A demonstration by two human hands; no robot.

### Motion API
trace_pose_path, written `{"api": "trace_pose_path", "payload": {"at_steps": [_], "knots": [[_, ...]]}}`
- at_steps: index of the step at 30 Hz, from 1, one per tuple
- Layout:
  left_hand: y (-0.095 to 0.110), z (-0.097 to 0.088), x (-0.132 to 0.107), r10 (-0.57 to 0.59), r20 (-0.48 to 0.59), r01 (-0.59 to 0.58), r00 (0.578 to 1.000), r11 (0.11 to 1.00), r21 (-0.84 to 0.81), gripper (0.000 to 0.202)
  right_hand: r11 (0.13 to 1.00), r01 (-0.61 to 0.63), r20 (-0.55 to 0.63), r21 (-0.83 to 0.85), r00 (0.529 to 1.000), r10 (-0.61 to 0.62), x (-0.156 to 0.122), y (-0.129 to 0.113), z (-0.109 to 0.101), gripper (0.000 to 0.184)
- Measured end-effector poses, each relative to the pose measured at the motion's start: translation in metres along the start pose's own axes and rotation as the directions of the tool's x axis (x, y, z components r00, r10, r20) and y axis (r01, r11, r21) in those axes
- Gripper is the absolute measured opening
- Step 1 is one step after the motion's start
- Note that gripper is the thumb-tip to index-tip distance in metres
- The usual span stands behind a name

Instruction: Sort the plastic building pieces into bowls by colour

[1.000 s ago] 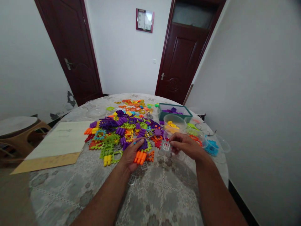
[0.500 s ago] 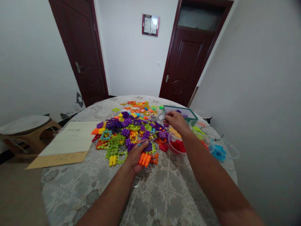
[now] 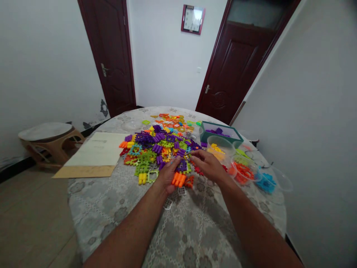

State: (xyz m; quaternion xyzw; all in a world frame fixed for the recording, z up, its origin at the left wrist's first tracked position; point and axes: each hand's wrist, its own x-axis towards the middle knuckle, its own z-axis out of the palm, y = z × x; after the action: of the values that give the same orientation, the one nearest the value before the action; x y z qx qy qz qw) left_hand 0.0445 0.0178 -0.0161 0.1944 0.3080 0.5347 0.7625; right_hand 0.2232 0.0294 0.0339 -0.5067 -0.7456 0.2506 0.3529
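My left hand [image 3: 168, 177] rests at the near edge of a heap of colourful plastic building pieces [image 3: 145, 158], its fingers curled and its thumb against a purple square piece [image 3: 182, 166]. What lies inside its palm is hidden. Beside it sit an orange ribbed block [image 3: 179, 179] and an orange lattice piece [image 3: 189, 181]. White window-like pieces [image 3: 167, 204] lie on the cloth just below. My right hand [image 3: 206, 163] is at the heap's right side, fingertips pinched together close to a small greyish piece [image 3: 187, 156]. Whether anything is between those fingertips is too small to make out.
To the right stand a green-rimmed box [image 3: 237, 138] with purple pieces and clear tubs holding yellow pieces [image 3: 216, 150], orange-red pieces [image 3: 243, 173] and blue pieces [image 3: 266, 183]. Paper sheets [image 3: 96, 150] lie left. Flat orange pieces [image 3: 171, 121] are spread at the back.
My right hand has come back from beside the green-rimmed box towards my left hand and the heap. My left hand stays by the orange block. The whole view has shifted slightly.
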Motion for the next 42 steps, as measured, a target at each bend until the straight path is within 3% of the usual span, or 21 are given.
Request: {"api": "trace_pose_path", "payload": {"at_steps": [6, 13, 19, 24, 28, 30, 33, 35, 37, 39, 42], "knots": [[-0.009, -0.002, 0.003, -0.019, 0.111, 0.013, 0.994, 0.998, 0.06, 0.032, 1.0, 0.017, 0.049, -0.013, 0.999, -0.016, -0.026, 0.002, 0.025, 0.037], [-0.017, -0.009, 0.011, -0.128, 0.067, 0.122, 0.99, 0.989, 0.084, 0.037, 0.985, -0.124, -0.124, 0.118, 0.983, 0.138, -0.032, 0.013, 0.036, 0.022], [-0.013, -0.007, 0.007, -0.106, 0.032, 0.1, 0.994, 0.983, 0.153, 0.029, 0.973, -0.081, -0.193, 0.214, 0.973, 0.124, -0.031, 0.012, 0.031, 0.013], [-0.01, -0.01, 0.005, -0.09, 0.014, 0.084, 0.996, 0.966, 0.245, 0.039, 0.93, -0.146, -0.079, 0.336, 0.98, 0.182, -0.026, 0.014, 0.002, 0.014], [-0.011, -0.011, 0.005, -0.077, -0.002, 0.075, 0.997, 0.964, 0.255, 0.041, 0.949, -0.199, 0.033, 0.245, 0.98, 0.197, 0.002, 0.026, -0.041, 0.01], [-0.011, -0.011, 0.005, -0.069, -0.007, 0.069, 0.998, 0.967, 0.244, 0.041, 0.942, -0.21, -0.09, 0.264, 0.966, 0.24, 0.027, 0.036, -0.067, 0.011], [-0.009, -0.012, 0.005, -0.057, 0.007, 0.054, 0.998, 0.972, 0.228, 0.041, 0.926, -0.178, -0.381, 0.332, 0.873, 0.304, 0.066, 0.053, -0.1, 0.024], [-0.008, -0.012, 0.004, -0.044, 0.01, 0.041, 0.999, 0.975, 0.22, 0.039, 0.927, -0.145, -0.498, 0.346, 0.809, 0.313, 0.08, 0.061, -0.112, 0.033], [-0.007, -0.01, 0.003, -0.036, -0.004, 0.036, 0.999, 0.975, 0.217, 0.038, 0.936, -0.148, -0.528, 0.32, 0.792, 0.306, 0.078, 0.063, -0.11, 0.036], [-0.006, -0.008, 0.002, -0.036, -0.018, 0.039, 0.999, 0.975, 0.217, 0.038, 0.951, -0.18, -0.436, 0.249, 0.857, 0.277, 0.061, 0.056, -0.094, 0.031], [-0.005, -0.004, -0.001, -0.035, -0.009, 0.036, 0.999, 0.977, 0.209, 0.038, 0.979, -0.183, -0.128, 0.085, 0.973, 0.193, 0.022, 0.032, -0.054, 0.024]]}}
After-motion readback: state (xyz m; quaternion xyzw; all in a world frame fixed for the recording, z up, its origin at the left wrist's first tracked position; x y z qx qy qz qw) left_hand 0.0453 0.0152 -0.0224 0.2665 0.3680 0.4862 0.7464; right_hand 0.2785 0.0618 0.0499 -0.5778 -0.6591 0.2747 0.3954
